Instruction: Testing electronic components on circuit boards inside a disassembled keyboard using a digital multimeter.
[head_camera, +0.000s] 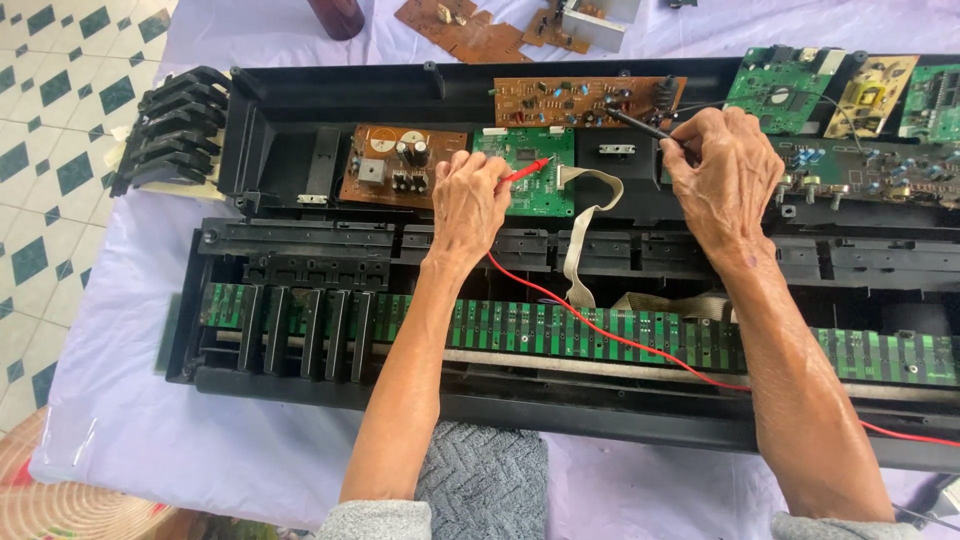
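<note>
Probes on the boards of an opened keyboard case (300, 110).

Left hand (468, 205) is clenched round a red probe (527, 170), its tip touching the green circuit board (525, 170) at the middle of the case — the red lead (600, 330) trails back across the green key-contact strip (560, 330). Right hand (722, 180) pinches a black probe (640, 125), tip set on the brown board (570, 100) above. A grey ribbon cable (585, 215) hangs between the hands; the case lies on a lilac-covered worktop (120, 400).
</note>
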